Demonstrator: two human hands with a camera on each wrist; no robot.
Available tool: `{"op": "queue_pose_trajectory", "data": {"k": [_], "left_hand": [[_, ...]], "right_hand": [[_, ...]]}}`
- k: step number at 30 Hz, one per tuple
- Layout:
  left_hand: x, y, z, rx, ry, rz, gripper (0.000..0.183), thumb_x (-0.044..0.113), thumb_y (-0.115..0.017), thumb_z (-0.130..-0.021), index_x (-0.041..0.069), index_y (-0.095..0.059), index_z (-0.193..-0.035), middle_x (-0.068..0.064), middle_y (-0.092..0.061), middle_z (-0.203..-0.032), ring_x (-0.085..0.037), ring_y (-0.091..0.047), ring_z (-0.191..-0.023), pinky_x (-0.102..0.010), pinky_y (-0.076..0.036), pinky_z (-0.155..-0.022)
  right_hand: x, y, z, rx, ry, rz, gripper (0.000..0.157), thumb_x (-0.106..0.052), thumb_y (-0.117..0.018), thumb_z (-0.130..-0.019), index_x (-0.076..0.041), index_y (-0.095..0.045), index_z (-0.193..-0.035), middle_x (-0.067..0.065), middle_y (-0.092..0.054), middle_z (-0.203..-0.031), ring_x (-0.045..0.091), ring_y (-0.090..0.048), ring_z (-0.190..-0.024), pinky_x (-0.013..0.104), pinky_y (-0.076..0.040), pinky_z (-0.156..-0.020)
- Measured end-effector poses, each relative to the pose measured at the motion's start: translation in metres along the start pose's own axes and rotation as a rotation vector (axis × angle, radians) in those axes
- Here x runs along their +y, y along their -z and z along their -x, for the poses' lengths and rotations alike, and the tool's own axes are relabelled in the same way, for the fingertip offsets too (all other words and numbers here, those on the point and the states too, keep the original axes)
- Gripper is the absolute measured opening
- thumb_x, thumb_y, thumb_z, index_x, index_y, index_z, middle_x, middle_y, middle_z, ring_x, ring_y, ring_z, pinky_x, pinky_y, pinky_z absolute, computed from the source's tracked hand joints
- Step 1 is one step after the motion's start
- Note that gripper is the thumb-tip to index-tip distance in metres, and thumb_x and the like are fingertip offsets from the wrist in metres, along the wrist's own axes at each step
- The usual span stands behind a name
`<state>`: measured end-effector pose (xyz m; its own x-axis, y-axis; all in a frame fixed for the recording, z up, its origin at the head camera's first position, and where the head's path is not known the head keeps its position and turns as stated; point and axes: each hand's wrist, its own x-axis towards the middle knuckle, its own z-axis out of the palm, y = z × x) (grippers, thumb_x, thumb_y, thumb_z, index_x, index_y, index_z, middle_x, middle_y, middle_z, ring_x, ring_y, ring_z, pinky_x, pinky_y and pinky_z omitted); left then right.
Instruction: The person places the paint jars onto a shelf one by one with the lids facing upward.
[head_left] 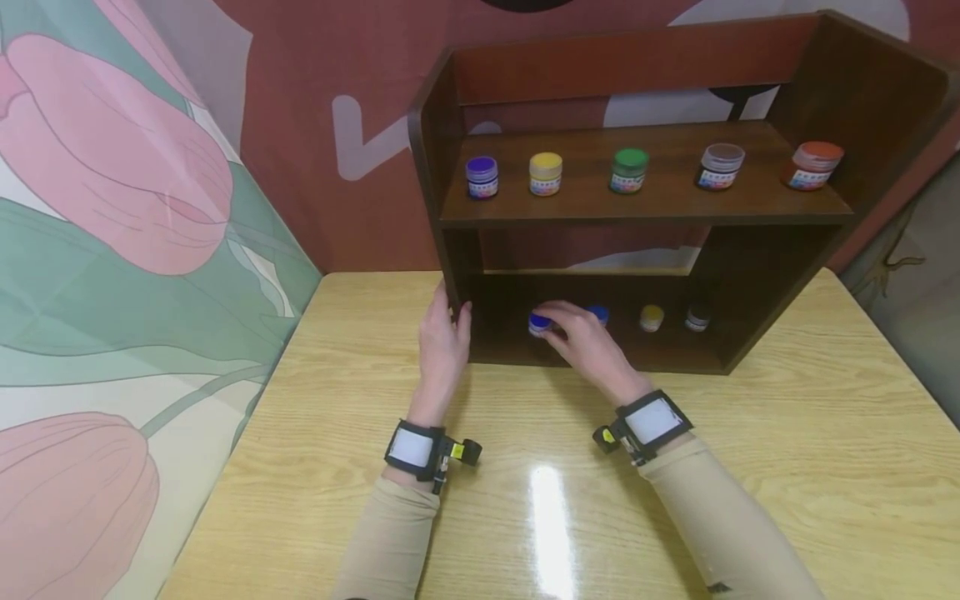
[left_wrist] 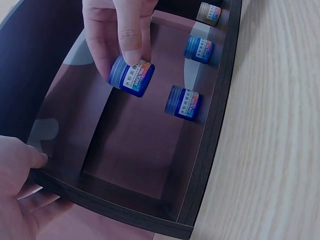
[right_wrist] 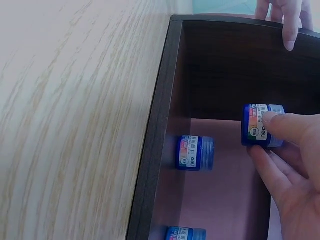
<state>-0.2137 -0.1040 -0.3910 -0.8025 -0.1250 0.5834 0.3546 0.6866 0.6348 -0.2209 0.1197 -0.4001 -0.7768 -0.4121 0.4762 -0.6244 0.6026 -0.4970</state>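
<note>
My right hand (head_left: pixel 587 340) is inside the lower level of a dark brown wooden shelf (head_left: pixel 645 221). Between thumb and fingers it pinches a dark blue paint jar (right_wrist: pixel 255 125), raised off the board. Another dark blue jar (left_wrist: pixel 183 102) stands close below it. Farther right on that level come a lighter blue jar (head_left: pixel 597 314), a yellow jar (head_left: pixel 652 317) and a black jar (head_left: pixel 697 317). My left hand (head_left: pixel 442 340) holds the shelf's left side panel, thumb on the inside and fingers outside.
On the upper level stand a purple jar (head_left: pixel 482 177), a yellow-lidded jar (head_left: pixel 545 173), a green jar (head_left: pixel 628 171), a dark brown jar (head_left: pixel 720 166) and a red jar (head_left: pixel 813 165). The shelf rests on a light wooden table (head_left: pixel 525 533); patterned cloth (head_left: pixel 337 225) hangs behind.
</note>
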Motion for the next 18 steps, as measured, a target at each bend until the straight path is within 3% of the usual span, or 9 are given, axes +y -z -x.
{"op": "queue_pose_trajectory", "data": {"k": [18], "left_hand": [[-0.001, -0.001, 0.000, 0.018, -0.025, -0.006, 0.046, 0.013, -0.058, -0.097, 0.001, -0.047, -0.140, -0.021, -0.064, -0.127, -0.031, -0.064, -0.114, -0.043, -0.056, -0.091]], "right_hand": [[0.000, -0.014, -0.007, -0.002, 0.006, 0.021, 0.031, -0.009, -0.070, -0.088, -0.001, -0.069, -0.117, 0.018, -0.066, -0.124, 0.031, -0.067, -0.106, 0.041, -0.056, -0.090]]}}
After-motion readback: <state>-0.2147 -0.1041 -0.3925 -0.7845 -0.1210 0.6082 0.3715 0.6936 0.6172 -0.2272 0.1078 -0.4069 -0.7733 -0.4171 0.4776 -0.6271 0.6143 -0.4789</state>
